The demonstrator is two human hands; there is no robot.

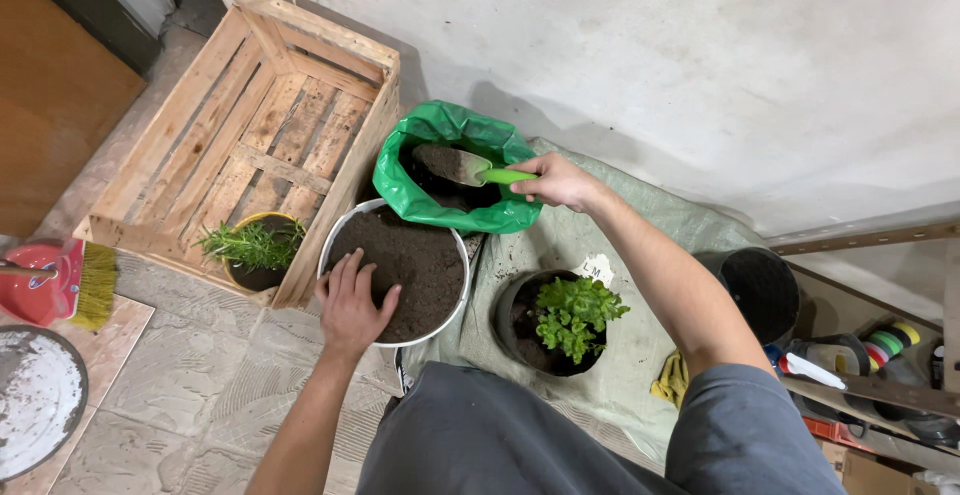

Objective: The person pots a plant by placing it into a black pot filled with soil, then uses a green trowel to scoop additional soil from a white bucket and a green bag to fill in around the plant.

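my right hand (560, 181) is wrapped around the green handle of the trowel (470, 167), and its blade sits heaped with soil just over the mouth of the green bag (452, 177). my left hand (350, 303) lies flat, fingers spread, on the soil at the near rim of the white pot (458, 255), holding nothing, only pressing and steadying.

the scoop looks piled high, so any tilt of my wrist would, i think, drop soil over the bag's rolled edge and onto the grey-green cloth (640, 255) or the tiles. the bag is soft and leans against the pot; if the blade catches its lip, i judge the side could fold and let soil run out.

the white pot already looks close to full. another heaped load could spill over its rim, most likely on the side next to the bag where the two touch.

my left hand lies on the near side of the pot, so soil tipped carelessly could land on my fingers rather than the bare surface.

the small black pot with the leafy green plant (572, 317) stands just beside the white pot, under my right forearm; a low swing of that arm might brush its leaves. the yellow pot with the spiky herb (258, 247) sits in the wooden crate (270, 125), out of the way.
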